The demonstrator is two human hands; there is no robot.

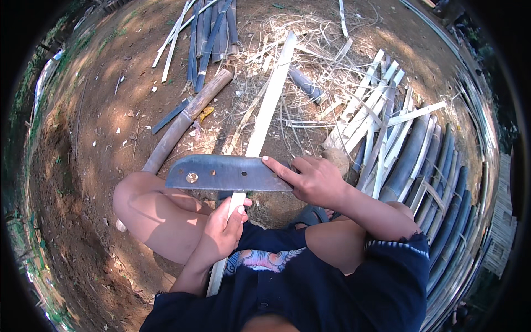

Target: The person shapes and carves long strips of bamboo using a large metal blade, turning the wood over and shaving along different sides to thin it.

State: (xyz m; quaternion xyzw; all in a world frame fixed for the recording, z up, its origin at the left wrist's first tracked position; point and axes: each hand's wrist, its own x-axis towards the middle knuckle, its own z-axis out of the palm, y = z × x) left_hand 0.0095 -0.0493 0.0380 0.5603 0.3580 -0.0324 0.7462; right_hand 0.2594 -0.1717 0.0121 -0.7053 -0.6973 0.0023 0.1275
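Observation:
A long pale bamboo strip [271, 102] runs from near my waist out over the ground in front of me. My left hand [222, 232] is closed around it close to my body, its lower end passing under my left forearm. Crosswise over the strip lies a broad dark cleaver [227, 172] with a few holes along its blade. My right hand [319, 180] grips the cleaver at its right end, index finger stretched along the top edge; the handle is hidden in my fist. The blade sits just beyond my left fingers.
Curly bamboo shavings [310, 44] litter the ground ahead. A round wooden pole [191, 108] lies to the left of the strip. Split bamboo pieces [426, 166] are stacked on the right, and dark slats [213, 39] lie at the far left. My bare knees flank the work.

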